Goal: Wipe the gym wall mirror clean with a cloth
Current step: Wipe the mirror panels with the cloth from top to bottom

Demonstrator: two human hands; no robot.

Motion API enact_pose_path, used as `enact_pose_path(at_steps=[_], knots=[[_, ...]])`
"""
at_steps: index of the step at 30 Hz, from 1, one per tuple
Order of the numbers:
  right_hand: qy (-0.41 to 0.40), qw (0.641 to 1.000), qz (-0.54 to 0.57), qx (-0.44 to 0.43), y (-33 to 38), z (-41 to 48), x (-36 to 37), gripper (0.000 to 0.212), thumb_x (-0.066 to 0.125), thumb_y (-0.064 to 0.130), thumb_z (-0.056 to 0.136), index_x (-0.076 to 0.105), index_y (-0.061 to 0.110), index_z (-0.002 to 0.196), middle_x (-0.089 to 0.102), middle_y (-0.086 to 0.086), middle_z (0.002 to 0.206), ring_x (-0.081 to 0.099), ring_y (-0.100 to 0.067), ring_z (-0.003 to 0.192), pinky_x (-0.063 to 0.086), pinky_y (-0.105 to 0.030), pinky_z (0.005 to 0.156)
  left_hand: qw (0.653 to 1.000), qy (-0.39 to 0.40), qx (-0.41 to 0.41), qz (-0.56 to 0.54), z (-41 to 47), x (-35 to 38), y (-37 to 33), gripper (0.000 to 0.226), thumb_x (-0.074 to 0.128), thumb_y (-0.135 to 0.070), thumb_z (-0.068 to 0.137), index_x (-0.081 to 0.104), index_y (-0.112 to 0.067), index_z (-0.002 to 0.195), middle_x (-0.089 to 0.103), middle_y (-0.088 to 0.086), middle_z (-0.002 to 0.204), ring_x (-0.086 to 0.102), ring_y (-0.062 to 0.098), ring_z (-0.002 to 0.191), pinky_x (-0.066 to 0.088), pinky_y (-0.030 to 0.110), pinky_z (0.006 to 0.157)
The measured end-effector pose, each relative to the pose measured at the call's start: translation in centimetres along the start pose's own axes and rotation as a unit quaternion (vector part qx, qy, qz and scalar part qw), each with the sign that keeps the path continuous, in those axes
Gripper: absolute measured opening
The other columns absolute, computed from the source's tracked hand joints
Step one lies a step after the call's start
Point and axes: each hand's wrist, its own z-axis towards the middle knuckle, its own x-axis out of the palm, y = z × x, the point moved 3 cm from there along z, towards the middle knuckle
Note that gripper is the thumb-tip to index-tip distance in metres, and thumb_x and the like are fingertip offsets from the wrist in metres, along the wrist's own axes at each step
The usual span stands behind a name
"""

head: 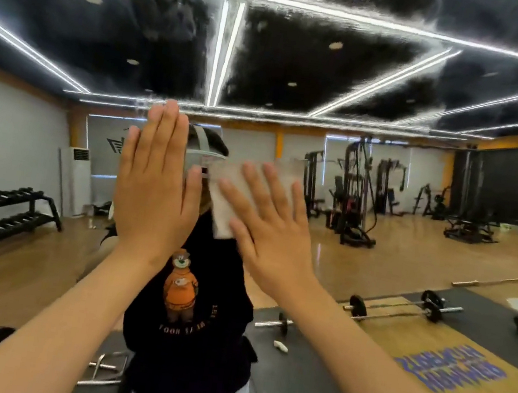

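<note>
Right hand (266, 227), fingers straight and spread, presses the cloth (227, 198) flat on the mirror (418, 192), away from its edges. Left hand (153, 181) lies flat beside it, holding nothing. Wiping looks midway, since the upper glass seems streaky.

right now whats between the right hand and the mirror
In the head view, a white cloth lies between the right hand and the mirror, pressed flat under its straight fingers. The left hand has no cloth showing under it.
</note>
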Motion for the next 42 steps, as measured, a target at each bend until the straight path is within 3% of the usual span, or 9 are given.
enact_pose_path(at_steps=[7,12,15,19,23,31,37,39,42], knots=[[-0.027,0.969,0.026,0.243,-13.8,-5.9,-1.8,0.054,0.014,0.041,0.104,0.011,0.034,0.157,0.002,0.002,0.167,-0.006,-0.015,0.153,0.001,-0.054,0.122,1.0,-0.003,-0.001,0.028,-0.1,0.3,-0.4,0.068,0.037,-0.03,0.1,0.013,-0.005,0.157,0.009,0.011,0.166,0.001,0.02,0.154,-0.007,0.034,0.124],[-0.079,0.927,0.035,0.364,-10.5,-5.5,-0.8,0.057,0.01,0.044,0.102,0.008,0.03,0.158,0.001,-0.003,0.167,-0.004,-0.02,0.153,-0.004,-0.05,0.122,0.999,0.003,0.003,0.033,-0.1,0.3,-0.3,0.067,0.038,-0.029,0.1,0.011,-0.004,0.157,0.007,0.011,0.166,0.0,0.021,0.154,-0.005,0.036,0.124],[-0.058,0.958,0.005,0.282,-2.5,-4.6,0.7,0.06,0.016,0.035,0.103,-0.008,0.031,0.157,-0.006,-0.005,0.165,-0.002,-0.025,0.152,0.004,-0.059,0.119,1.0,0.009,0.001,-0.002,-0.1,0.1,-0.2,0.067,0.037,-0.029,0.1,0.013,-0.005,0.158,0.008,0.01,0.166,0.001,0.02,0.154,-0.003,0.037,0.125],[0.0,0.995,0.054,0.086,8.2,-5.1,2.9,0.053,0.02,0.038,0.106,0.022,0.028,0.157,0.009,-0.005,0.166,0.004,-0.028,0.154,0.007,-0.06,0.12,0.995,0.004,0.004,-0.104,-1.0,-1.0,0.1,0.063,0.04,-0.018,0.097,0.02,-0.003,0.156,0.014,0.012,0.165,0.004,0.022,0.153,-0.002,0.038,0.125],[0.017,0.999,0.041,-0.004,5.9,-6.8,2.9,0.051,0.026,0.036,0.106,0.017,0.032,0.156,0.011,0.003,0.165,0.009,-0.021,0.154,0.007,-0.052,0.123,0.997,0.027,-0.01,-0.071,-4.9,-2.0,-0.7,0.067,0.041,-0.018,0.097,0.016,-0.003,0.157,0.008,0.011,0.166,-0.001,0.02,0.154,-0.005,0.036,0.124],[-0.004,0.96,0.035,0.276,-11.5,-13.8,-0.1,0.052,0.013,0.043,0.106,0.01,0.032,0.157,0.007,0.001,0.165,-0.007,-0.009,0.152,0.005,-0.055,0.12,0.997,0.076,-0.02,0.005,-12.1,-0.2,-0.6,0.073,0.043,-0.024,0.096,0.008,-0.005,0.157,0.002,0.01,0.166,-0.002,0.021,0.154,-0.004,0.038,0.124],[-0.058,0.853,0.077,0.512,-7.7,-12.4,0.7,0.06,-0.001,0.051,0.087,0.005,0.038,0.146,0.001,-0.007,0.166,-0.004,-0.024,0.153,-0.002,-0.046,0.121,0.997,0.063,0.024,0.024,-13.1,1.2,-0.7,0.066,0.039,-0.029,0.098,0.019,-0.003,0.156,0.014,0.011,0.165,0.009,0.023,0.153,0.005,0.042,0.125],[-0.063,0.855,0.089,0.507,-3.9,-11.8,1.7,0.058,0.001,0.053,0.091,0.0,0.042,0.148,-0.007,-0.003,0.165,-0.008,-0.021,0.153,-0.007,-0.043,0.12,0.998,0.058,0.027,0.028,-13.1,1.1,-0.5,0.065,0.039,-0.027,0.098,0.021,-0.002,0.156,0.015,0.012,0.165,0.01,0.023,0.153,0.006,0.043,0.125],[-0.029,0.918,0.082,0.388,3.1,-12.4,3.3,0.056,0.011,0.047,0.104,0.0,0.034,0.158,-0.008,-0.004,0.166,-0.005,-0.025,0.153,-0.008,-0.045,0.121,0.997,0.066,0.033,0.03,-13.2,1.0,-0.5,0.062,0.034,-0.026,0.1,0.02,-0.003,0.156,0.015,0.012,0.165,0.01,0.023,0.153,0.005,0.043,0.125]])
